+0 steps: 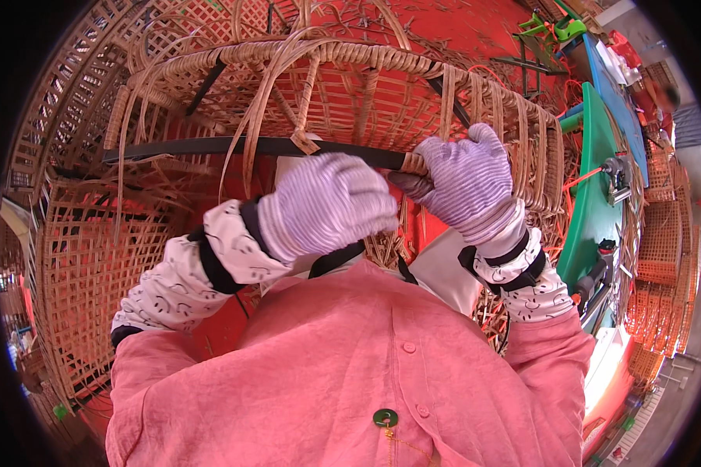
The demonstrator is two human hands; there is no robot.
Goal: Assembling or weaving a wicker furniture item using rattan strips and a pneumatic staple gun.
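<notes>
We wrap cane around the dark frame bar point(210, 145) of the rattan basket point(350, 86): our right hand point(463, 183) pinches the wrapped end, our left hand point(327, 202) fists beside it. The bar's left length remains bare; rim above looks woven.

Two gloved hands, left point(323, 204) and right point(466, 180), one rattan basket point(350, 86), one black bar point(210, 146), two green tabletops point(592, 202).
</notes>
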